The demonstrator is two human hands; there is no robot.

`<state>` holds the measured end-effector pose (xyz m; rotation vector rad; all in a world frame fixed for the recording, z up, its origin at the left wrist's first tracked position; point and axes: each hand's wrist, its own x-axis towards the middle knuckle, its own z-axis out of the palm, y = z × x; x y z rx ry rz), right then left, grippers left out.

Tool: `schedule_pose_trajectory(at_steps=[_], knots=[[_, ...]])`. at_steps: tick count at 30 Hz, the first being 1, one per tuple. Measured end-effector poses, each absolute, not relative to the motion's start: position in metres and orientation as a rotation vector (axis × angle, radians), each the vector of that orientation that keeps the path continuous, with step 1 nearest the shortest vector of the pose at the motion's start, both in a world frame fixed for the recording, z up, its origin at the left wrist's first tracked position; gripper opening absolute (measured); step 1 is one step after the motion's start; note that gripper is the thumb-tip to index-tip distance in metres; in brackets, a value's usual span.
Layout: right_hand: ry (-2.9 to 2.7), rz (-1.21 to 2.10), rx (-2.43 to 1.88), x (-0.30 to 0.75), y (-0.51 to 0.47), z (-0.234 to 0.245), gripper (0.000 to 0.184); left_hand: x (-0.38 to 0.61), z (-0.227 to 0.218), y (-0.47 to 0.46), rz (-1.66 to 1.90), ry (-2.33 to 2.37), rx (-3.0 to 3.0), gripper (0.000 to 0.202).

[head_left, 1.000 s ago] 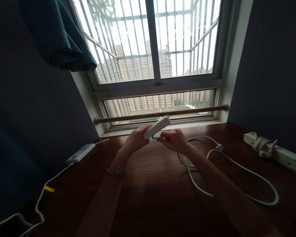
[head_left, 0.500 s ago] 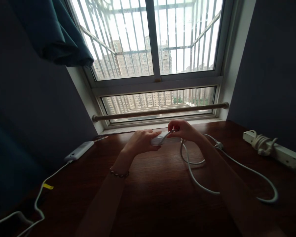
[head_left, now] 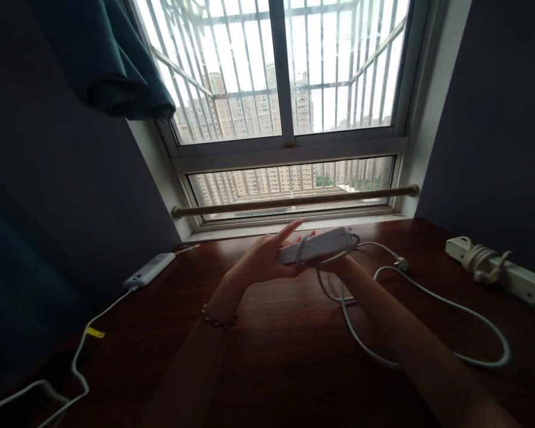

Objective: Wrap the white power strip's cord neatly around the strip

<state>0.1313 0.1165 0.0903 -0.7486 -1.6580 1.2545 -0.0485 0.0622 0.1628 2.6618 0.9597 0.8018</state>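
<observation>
A slim white power strip (head_left: 327, 242) is held up over the table, tilted, its right end higher. Its white power cord (head_left: 301, 249) loops once round the left part of the strip. My left hand (head_left: 270, 255) grips the strip's left end from below, its thumb pointing up and away. My right hand (head_left: 336, 267) reaches under and behind the strip, its fingers mostly hidden, at the cord. The rest of the cord hangs in loops to the table, with its plug (head_left: 401, 263) lying to the right.
A second power strip (head_left: 524, 282), wrapped in its own cord, lies at the right. On the left a white power bank (head_left: 149, 270) has a white cable (head_left: 81, 351) with a yellow tag. Behind the brown table (head_left: 271, 345) are a window and a wooden rail (head_left: 294, 203).
The power strip has been raised and tilted. My right hand has moved from pinching the cord above the strip to underneath and behind it. My left thumb has lifted.
</observation>
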Motion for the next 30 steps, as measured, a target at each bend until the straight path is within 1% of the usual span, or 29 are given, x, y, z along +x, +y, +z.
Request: schedule_pose_trajectory(at_steps=[3,5,8,11,14,16,19,21,23,25,28,30], knots=[[-1.484,1.364,-0.794,0.106,0.114,0.083,0.032,-0.052,0.158,0.076,0.957,0.886,2.406,0.064],[-1.383,1.396,-0.835,0.092,0.113,0.078,0.038,-0.054,0.154,0.086,1.023,0.809,2.232,0.055],[-1.306,1.385,-0.902,0.081,0.112,0.072,0.046,-0.055,0.147,0.098,1.044,0.814,2.110,0.047],[-1.382,1.356,-0.988,0.084,0.113,0.065,0.042,-0.061,0.143,0.106,1.164,0.983,2.106,0.042],[-1.607,1.278,-1.111,0.093,0.117,0.060,0.033,-0.073,0.144,0.113,1.261,1.181,2.085,0.044],[-1.762,1.122,-1.200,0.100,0.122,0.059,0.030,-0.084,0.145,0.117,1.268,1.368,2.115,0.049],[-1.857,0.683,-1.307,0.108,0.122,0.066,0.030,-0.098,0.146,0.122,1.214,1.688,2.164,0.059],[-1.868,0.367,-1.326,0.111,0.116,0.077,0.028,-0.101,0.144,0.124,1.143,1.775,2.182,0.064],[-1.938,0.127,-1.287,0.115,0.106,0.090,0.026,-0.098,0.139,0.125,1.064,1.787,2.215,0.066],[-2.068,-0.045,-1.203,0.119,0.096,0.103,0.024,-0.090,0.133,0.124,0.973,1.824,2.269,0.071],[-2.258,-0.213,-1.067,0.126,0.088,0.117,0.026,-0.078,0.124,0.123,0.718,1.946,2.406,0.082],[-2.343,-0.276,-1.001,0.130,0.088,0.121,0.027,-0.074,0.120,0.123,0.564,1.913,2.499,0.079]])
